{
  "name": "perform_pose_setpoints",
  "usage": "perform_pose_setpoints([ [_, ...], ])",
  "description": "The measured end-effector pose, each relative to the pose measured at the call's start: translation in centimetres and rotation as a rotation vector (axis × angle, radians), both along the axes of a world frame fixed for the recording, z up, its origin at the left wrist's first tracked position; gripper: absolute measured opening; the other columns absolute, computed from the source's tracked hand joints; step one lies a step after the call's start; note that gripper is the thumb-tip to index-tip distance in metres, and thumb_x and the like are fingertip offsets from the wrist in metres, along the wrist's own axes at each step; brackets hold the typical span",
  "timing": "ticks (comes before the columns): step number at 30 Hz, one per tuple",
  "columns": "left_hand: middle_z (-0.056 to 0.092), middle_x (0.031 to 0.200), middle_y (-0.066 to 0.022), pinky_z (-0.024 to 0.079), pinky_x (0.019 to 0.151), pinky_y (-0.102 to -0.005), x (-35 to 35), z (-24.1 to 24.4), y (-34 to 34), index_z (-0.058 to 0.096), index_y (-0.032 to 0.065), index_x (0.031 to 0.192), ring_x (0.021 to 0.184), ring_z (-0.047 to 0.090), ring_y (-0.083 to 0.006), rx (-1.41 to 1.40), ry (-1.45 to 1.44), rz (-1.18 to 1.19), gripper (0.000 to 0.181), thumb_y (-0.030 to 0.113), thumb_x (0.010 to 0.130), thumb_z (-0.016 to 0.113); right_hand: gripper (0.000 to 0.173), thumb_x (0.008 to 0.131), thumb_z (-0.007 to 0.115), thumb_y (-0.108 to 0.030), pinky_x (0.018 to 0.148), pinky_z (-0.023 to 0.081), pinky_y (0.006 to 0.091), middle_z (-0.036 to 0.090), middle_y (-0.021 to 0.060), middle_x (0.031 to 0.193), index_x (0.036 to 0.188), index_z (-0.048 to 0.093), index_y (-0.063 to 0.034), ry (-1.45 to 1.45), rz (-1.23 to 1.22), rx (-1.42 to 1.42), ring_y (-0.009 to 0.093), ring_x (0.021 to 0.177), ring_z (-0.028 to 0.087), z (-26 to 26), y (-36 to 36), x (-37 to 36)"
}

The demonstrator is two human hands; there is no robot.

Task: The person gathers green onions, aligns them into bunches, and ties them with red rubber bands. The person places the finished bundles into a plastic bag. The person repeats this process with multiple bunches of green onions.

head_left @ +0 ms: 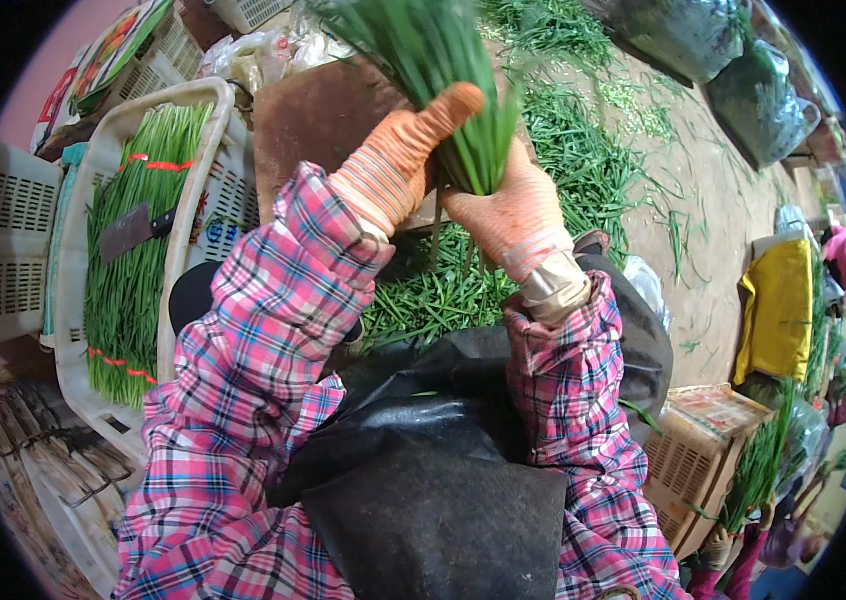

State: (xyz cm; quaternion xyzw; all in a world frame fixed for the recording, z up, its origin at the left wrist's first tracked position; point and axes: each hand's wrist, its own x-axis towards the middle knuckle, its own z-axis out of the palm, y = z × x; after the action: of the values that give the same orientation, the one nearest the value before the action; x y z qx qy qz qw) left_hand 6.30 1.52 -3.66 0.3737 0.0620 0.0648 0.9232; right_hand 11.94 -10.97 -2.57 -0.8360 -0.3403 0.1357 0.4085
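Both my hands wear orange ribbed gloves and hold one bunch of long green leaves, likely garlic chives. My left hand grips the bunch from the left, thumb across its front. My right hand closes around its lower end from the right. The upper leaves are blurred and run out at the top edge. Behind the hands is a brown board. At the left, a white plastic basket holds bunches tied with red bands, and a cleaver with a black handle lies on them.
Leaf trimmings are heaped below the board and scattered over the floor to the right. Filled plastic bags stand at upper right. A crate and a yellow cloth are at right. Other people are near the right rim.
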Motion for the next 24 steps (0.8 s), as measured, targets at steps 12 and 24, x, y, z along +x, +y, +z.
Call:
perform_pose_setpoints([
  [12,0.058,0.094,-0.014,0.048,0.082,-0.0407,-0.8,-0.5,2.8,0.054,-0.0026,0.103,0.087,0.057,-0.0286,-0.105,-0.178,0.262,0.043,0.034,0.081,0.056,0.041,0.089,0.048,-0.033,0.065,0.043,0.024,0.057,0.0076,0.088,0.112,0.051,0.0006,0.512,0.44,0.26,0.011,0.072,0.053,-5.2,-5.0,1.4],
  [24,0.059,0.094,-0.0144,0.048,0.083,-0.0408,-4.3,-0.1,6.1,0.056,-0.0023,0.097,0.091,0.056,-0.0266,-0.135,-0.245,0.365,0.035,0.026,0.078,0.062,0.035,0.079,0.059,-0.03,0.072,0.043,0.0374,0.058,0.0161,0.091,0.104,0.057,-0.0049,-0.138,-0.208,-0.676,0.03,0.084,0.056,-1.0,-17.1,6.6],
])
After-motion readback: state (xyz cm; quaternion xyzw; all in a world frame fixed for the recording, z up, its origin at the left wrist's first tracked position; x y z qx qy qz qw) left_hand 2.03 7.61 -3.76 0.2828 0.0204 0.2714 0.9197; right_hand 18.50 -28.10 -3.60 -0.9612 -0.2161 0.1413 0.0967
